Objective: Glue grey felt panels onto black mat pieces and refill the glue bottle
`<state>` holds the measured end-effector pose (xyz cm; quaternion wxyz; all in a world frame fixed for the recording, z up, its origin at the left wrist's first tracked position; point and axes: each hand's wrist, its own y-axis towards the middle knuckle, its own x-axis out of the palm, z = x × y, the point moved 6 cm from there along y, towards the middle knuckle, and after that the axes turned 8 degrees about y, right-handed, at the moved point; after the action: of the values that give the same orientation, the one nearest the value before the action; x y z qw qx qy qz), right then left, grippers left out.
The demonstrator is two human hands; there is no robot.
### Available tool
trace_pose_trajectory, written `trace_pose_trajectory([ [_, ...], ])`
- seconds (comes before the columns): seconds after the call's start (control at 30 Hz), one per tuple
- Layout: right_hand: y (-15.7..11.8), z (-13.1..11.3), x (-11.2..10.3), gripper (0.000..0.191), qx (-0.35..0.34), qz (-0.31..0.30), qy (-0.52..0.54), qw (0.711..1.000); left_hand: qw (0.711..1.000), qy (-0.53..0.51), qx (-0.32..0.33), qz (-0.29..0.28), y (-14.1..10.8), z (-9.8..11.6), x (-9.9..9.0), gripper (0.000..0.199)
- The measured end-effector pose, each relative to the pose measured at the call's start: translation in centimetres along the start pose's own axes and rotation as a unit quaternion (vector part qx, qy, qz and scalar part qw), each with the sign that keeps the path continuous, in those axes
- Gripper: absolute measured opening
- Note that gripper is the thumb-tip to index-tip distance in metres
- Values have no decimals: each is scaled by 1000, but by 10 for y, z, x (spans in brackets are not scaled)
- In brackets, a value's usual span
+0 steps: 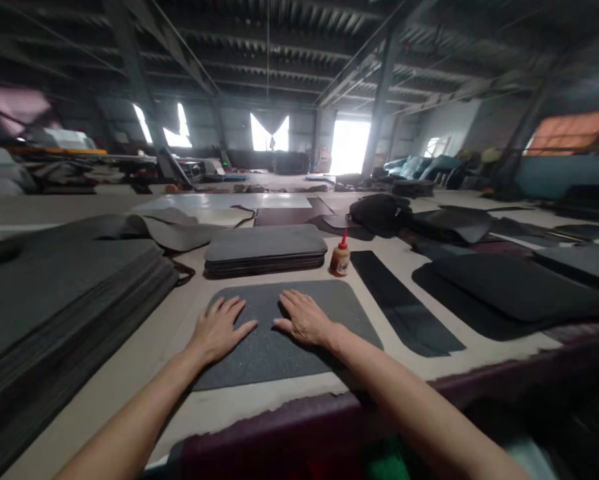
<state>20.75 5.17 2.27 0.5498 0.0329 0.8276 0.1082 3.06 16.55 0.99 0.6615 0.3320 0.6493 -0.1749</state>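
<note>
A dark grey flat sheet with rounded far corners (269, 357) lies on the table in front of me. My left hand (220, 330) rests on its left part, fingers spread. Toward the middle of the same sheet, my right hand (303, 317) lies palm down with its fingers stretched out. Neither hand holds anything. Just beyond the sheet sits a neat stack of similar grey sheets (266, 247). To the right of that stack stands a small glue-type bottle with a red pointed tip (340, 259).
A tall pile of large dark sheets (69, 287) fills the left side. On the right lie a long black strip (399, 300) and overlapping black sheets (519, 287). A black bundle (379, 213) sits farther back. Maroon cloth (279, 427) hangs at the table's ragged front edge.
</note>
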Motion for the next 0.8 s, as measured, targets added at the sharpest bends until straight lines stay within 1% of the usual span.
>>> trace_pose_trajectory([
  [0.07,-2,17,3,78,41,2,-10,999,1000,8,-5,-16,-2,-4,8,69],
  [0.13,-7,36,0,82,72,10,-19,997,1000,14,-6,-14,-4,-7,9,70],
  [0.27,-15,73,-14,87,142,31,-45,988,1000,11,-5,-11,-5,-8,8,69],
  [0.37,-20,94,-24,87,177,49,-60,981,1000,10,-5,-12,-4,-8,9,69],
  [0.53,-24,116,-34,84,213,62,-58,973,1000,14,-8,-20,-4,-8,8,71],
  [0.63,-31,129,-37,89,239,57,-48,968,999,23,-7,-22,-3,-8,7,71],
  [0.73,-46,138,-43,93,270,53,-46,960,1000,23,-4,-15,-2,-8,10,72],
  [0.8,-59,138,-50,90,291,56,-50,954,1000,20,-3,-3,-3,-11,13,71],
])
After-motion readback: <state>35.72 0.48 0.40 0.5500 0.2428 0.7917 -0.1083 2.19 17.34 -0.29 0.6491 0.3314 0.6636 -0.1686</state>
